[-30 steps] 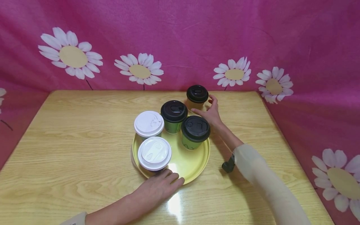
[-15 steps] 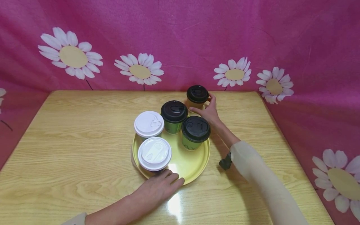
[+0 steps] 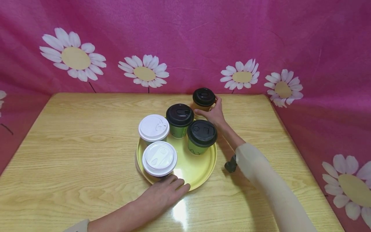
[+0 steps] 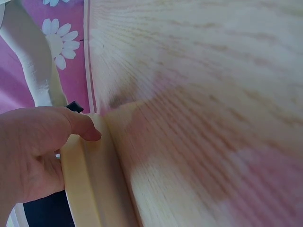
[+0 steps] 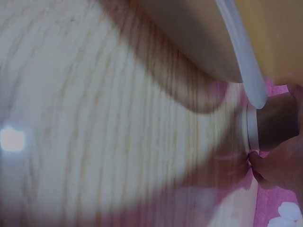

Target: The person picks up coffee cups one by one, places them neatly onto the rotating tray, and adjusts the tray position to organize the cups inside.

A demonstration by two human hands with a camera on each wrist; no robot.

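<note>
My left hand (image 3: 166, 193) grips the near rim of a round yellow tray (image 3: 188, 174); the left wrist view shows the thumb on the tray's outer side (image 4: 90, 184) and the fingers inside. Beyond the tray, my right hand (image 3: 214, 113) holds a brown paper coffee cup (image 5: 279, 120) with a black lid (image 3: 204, 96), thumb at its near side and fingers around the right. Upright on the tray stand two white-lidded cups (image 3: 153, 127) at the left and two green cups (image 3: 197, 148) with black lids at the back and right.
The light wood table (image 3: 81, 145) meets a pink daisy-print cloth (image 3: 185, 48) at the back and right side. A small black device (image 3: 231, 164) hangs under my right wrist, low over the table.
My right hand has closed in around the brown cup, its thumb sliding slightly left along the front. The left hand, tray and tray cups have stayed put.
</note>
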